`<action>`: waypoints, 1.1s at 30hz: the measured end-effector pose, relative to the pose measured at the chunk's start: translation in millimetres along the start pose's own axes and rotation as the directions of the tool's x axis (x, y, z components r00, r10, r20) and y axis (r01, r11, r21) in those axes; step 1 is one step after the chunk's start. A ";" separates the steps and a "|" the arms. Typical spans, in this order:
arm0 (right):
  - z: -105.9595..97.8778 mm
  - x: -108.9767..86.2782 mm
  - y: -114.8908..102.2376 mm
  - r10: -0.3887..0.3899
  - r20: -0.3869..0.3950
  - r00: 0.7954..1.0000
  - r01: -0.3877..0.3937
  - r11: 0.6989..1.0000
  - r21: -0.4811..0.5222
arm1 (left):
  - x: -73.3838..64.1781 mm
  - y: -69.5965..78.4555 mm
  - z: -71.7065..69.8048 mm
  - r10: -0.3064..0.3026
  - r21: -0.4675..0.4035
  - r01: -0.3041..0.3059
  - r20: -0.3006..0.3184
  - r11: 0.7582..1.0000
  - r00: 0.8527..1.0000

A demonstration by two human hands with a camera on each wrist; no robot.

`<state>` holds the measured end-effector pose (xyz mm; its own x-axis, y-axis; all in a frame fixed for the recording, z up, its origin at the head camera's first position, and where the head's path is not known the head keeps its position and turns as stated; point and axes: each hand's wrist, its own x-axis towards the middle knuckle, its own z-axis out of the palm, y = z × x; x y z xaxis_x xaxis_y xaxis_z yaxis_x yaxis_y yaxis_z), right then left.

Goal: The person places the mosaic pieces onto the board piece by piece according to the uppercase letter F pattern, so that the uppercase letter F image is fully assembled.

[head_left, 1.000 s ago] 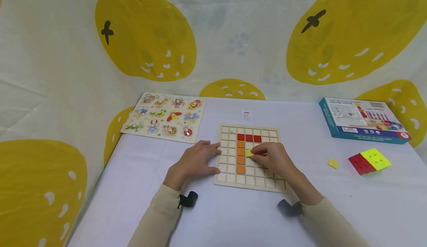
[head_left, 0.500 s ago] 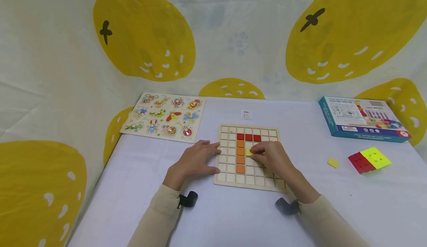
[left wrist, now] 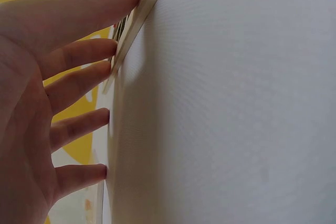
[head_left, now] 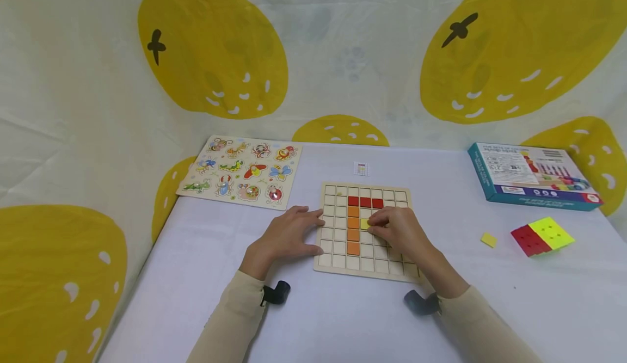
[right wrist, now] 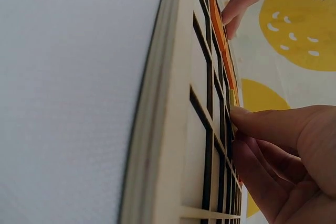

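A wooden grid board (head_left: 339, 262) lies on the table, with three red tiles (head_left: 365, 202) in a row and a column of several orange tiles (head_left: 353, 235) below. My right hand (head_left: 404, 232) pinches a yellow tile (head_left: 364, 224) by its right side, at a square just right of the orange column. In the right wrist view, the thumb (right wrist: 262, 121) is against that yellow tile and the other fingers curl beneath. My left hand (head_left: 289, 235) is spread along the board's left edge, thumb and fingertips at the rim; the left wrist view shows its fingers (left wrist: 79, 85) apart.
A second yellow tile (head_left: 488, 239) lies right of the board, near a red and yellow puzzle cube (head_left: 542, 236). Behind stands a teal-sided box (head_left: 536, 175). An insect picture puzzle (head_left: 242, 172) is at the back left, and a small printed card (head_left: 361, 168) lies beyond the board.
The yellow tile in my right hand, tilted a second ago, now lies flat in line with the grid square. The right hand shifted very slightly; my left hand has stayed in place.
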<state>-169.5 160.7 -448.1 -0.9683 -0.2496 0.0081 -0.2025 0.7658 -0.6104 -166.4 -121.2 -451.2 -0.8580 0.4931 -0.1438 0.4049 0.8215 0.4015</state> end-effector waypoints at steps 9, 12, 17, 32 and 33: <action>-2.0 -3.6 5.8 0.002 0.036 0.999 -0.002 1.000 0.015 | -0.2 1.3 1.1 -0.006 -0.006 0.006 0.008 1.000 1.000; -6.7 -8.9 9.6 0.027 0.037 0.999 -0.029 0.998 0.058 | -0.9 2.2 0.7 -0.004 -0.006 0.004 0.007 1.000 1.000; -18.8 -21.8 19.6 0.077 -0.048 0.996 -0.077 0.997 0.017 | -1.7 2.5 -0.7 0.000 -0.003 0.000 -0.004 1.000 1.000; -75.8 -83.0 106.9 0.395 -0.084 0.915 -0.404 0.900 -0.166 | -1.2 1.7 2.1 -0.007 0.016 0.007 0.005 1.000 1.000; -79.3 -86.3 113.9 0.411 -0.079 0.908 -0.418 0.892 -0.174 | -1.2 1.9 1.8 -0.009 0.017 0.009 0.005 1.000 1.000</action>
<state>-120.5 316.4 -455.5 -0.9742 0.1346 -0.1812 0.1992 0.8901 -0.4100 -164.0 -119.8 -451.9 -0.8603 0.4867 -0.1517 0.4021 0.8308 0.3849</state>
